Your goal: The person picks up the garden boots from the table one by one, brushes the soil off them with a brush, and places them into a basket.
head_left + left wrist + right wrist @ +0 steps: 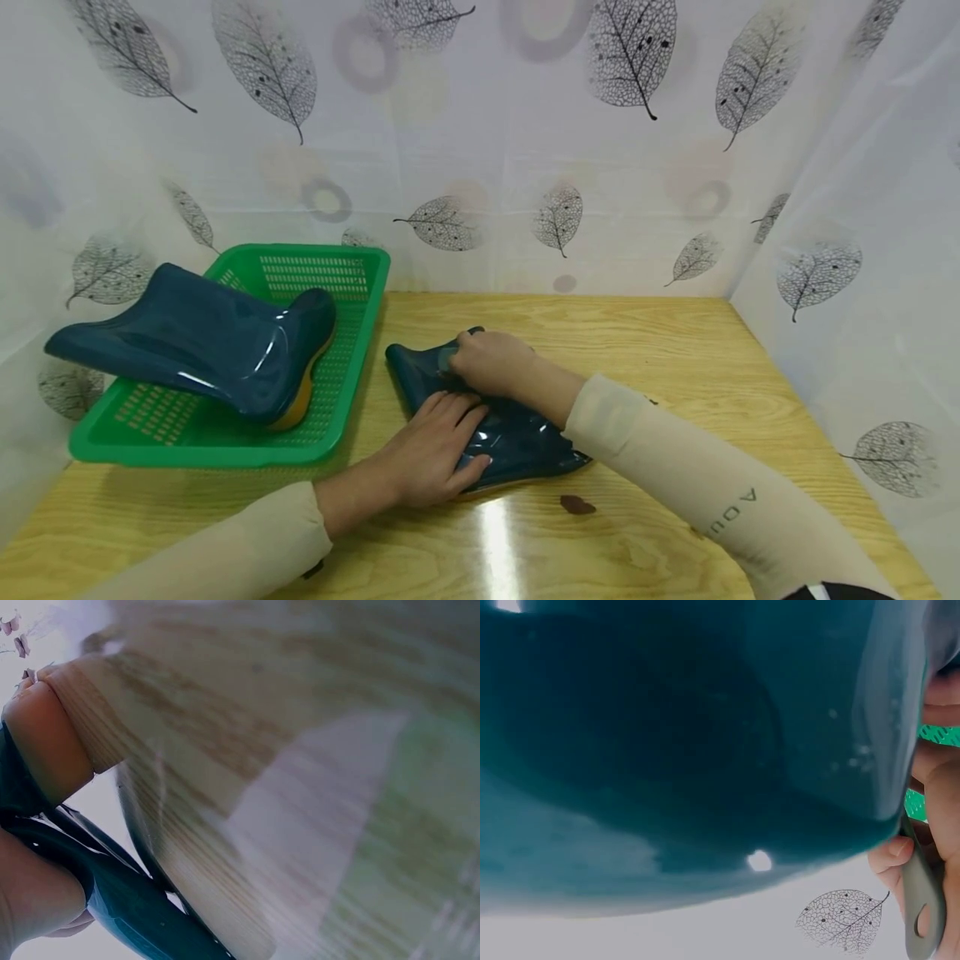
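A glossy dark teal rubber boot [517, 437] lies on the wooden table, a strip of tan sole along its near edge. My left hand [420, 450] presses on this boot from the left, fingers spread over it and thumb toward me. Beyond it, my right hand [491, 362] is over the boot's far part, fingers curled. The right wrist view shows it gripping a grey-green tool handle [922, 907] with a hole in its end; the tool's working end is hidden. A matching boot [217, 333] with a tan sole lies in the green basket at the left.
The green plastic basket [366, 350] stands left of my hands, and its boot sticks out over the left rim. A brown mark [576, 504] shows on the wooden table [660, 350]. A white leaf-patterned sheet [487, 150] encloses the back and sides.
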A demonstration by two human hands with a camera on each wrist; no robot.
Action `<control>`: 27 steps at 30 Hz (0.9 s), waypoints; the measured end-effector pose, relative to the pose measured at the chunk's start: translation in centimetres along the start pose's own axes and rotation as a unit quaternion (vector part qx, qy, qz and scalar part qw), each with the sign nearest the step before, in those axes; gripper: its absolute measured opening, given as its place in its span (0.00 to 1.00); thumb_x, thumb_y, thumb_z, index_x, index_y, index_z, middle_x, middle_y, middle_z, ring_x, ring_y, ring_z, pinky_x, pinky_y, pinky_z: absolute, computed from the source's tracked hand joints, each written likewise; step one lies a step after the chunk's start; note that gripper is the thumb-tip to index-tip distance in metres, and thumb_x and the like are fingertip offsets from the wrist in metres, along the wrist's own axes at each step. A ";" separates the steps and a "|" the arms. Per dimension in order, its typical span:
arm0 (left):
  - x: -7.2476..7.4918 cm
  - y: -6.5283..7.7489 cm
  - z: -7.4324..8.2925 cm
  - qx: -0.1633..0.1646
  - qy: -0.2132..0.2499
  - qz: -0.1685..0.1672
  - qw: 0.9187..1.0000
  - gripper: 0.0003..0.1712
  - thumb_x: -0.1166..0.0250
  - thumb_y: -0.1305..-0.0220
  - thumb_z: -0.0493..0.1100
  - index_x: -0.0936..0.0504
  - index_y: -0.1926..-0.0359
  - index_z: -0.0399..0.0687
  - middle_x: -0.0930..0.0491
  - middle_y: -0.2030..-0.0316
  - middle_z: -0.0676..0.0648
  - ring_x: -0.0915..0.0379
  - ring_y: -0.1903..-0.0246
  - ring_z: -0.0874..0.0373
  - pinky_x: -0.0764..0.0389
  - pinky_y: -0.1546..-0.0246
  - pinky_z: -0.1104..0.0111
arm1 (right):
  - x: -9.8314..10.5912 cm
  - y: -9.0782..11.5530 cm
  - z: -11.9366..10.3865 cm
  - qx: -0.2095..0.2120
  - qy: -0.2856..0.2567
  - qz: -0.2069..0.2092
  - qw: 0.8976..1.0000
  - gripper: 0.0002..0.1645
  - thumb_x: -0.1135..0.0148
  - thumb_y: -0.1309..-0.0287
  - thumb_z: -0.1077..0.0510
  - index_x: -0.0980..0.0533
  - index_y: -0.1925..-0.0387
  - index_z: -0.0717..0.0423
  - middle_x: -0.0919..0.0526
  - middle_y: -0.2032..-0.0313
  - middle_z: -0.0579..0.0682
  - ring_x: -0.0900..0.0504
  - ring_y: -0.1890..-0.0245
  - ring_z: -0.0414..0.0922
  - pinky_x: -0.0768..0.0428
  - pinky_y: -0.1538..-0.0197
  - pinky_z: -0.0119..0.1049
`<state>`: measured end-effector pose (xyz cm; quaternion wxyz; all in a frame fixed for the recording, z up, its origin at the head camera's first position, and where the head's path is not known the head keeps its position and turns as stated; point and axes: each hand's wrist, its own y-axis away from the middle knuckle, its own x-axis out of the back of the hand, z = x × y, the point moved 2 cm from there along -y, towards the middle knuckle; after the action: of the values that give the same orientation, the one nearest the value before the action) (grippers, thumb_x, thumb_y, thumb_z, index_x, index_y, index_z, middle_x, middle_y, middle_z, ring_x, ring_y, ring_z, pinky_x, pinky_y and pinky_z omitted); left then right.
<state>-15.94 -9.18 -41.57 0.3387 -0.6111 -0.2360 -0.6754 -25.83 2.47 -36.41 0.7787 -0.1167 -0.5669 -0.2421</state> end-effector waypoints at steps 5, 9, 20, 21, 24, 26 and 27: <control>-0.1 0.0 0.0 -0.002 -0.001 0.003 1.000 0.36 0.54 0.25 0.63 0.33 0.31 0.42 0.34 0.32 0.44 0.39 0.32 0.50 0.41 0.31 0.50 | 0.1 0.1 0.1 0.000 -0.010 -0.006 1.000 0.14 0.45 0.27 0.52 0.14 0.58 0.50 0.15 0.60 0.53 0.16 0.62 0.47 0.16 0.59 0.39; -0.1 0.0 -0.1 -0.005 0.000 0.011 1.000 0.35 0.54 0.26 0.63 0.32 0.31 0.42 0.33 0.33 0.44 0.38 0.33 0.50 0.40 0.31 0.50 | 0.4 0.1 0.4 -0.002 -0.043 0.025 0.999 0.14 0.44 0.28 0.52 0.14 0.62 0.51 0.14 0.64 0.53 0.15 0.64 0.47 0.16 0.61 0.39; 0.0 -0.1 0.1 -0.002 -0.003 0.002 1.000 0.36 0.55 0.25 0.63 0.32 0.31 0.43 0.33 0.33 0.44 0.38 0.33 0.50 0.41 0.31 0.50 | -0.2 -0.6 0.3 0.021 -0.082 0.005 0.996 0.11 0.46 0.27 0.54 0.18 0.57 0.52 0.14 0.68 0.51 0.15 0.67 0.46 0.16 0.61 0.40; 0.0 -0.1 0.1 -0.003 -0.004 0.002 1.000 0.36 0.55 0.26 0.63 0.32 0.31 0.43 0.33 0.33 0.44 0.38 0.33 0.50 0.41 0.31 0.50 | -0.2 -0.5 0.4 0.020 -0.079 -0.009 0.997 0.11 0.46 0.27 0.56 0.18 0.57 0.51 0.14 0.67 0.51 0.14 0.66 0.46 0.16 0.61 0.39; 0.0 -0.1 0.0 -0.003 -0.006 0.003 1.000 0.36 0.55 0.26 0.64 0.31 0.31 0.43 0.33 0.33 0.44 0.38 0.33 0.50 0.41 0.31 0.50 | 0.1 -0.4 0.5 0.018 -0.069 -0.030 0.997 0.11 0.45 0.28 0.57 0.16 0.59 0.50 0.13 0.66 0.50 0.14 0.65 0.46 0.16 0.60 0.39; -0.1 -0.1 0.0 -0.003 -0.006 0.003 1.000 0.36 0.55 0.26 0.64 0.31 0.31 0.43 0.33 0.33 0.44 0.38 0.33 0.50 0.41 0.31 0.50 | 0.4 -0.3 0.7 0.020 -0.058 -0.038 0.997 0.11 0.44 0.28 0.56 0.15 0.61 0.49 0.13 0.67 0.49 0.14 0.66 0.46 0.16 0.60 0.39; -0.1 -0.2 0.0 -0.003 -0.006 0.002 1.000 0.36 0.55 0.26 0.64 0.31 0.31 0.43 0.33 0.33 0.44 0.38 0.33 0.50 0.41 0.31 0.50 | 0.6 -0.3 0.7 0.022 -0.054 -0.043 0.997 0.12 0.45 0.28 0.56 0.15 0.61 0.49 0.13 0.67 0.49 0.14 0.66 0.45 0.16 0.60 0.39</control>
<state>-16.03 -9.04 -41.62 0.3369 -0.6166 -0.2344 -0.6718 -26.42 2.44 -35.67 0.7379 -0.0884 -0.6180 -0.2563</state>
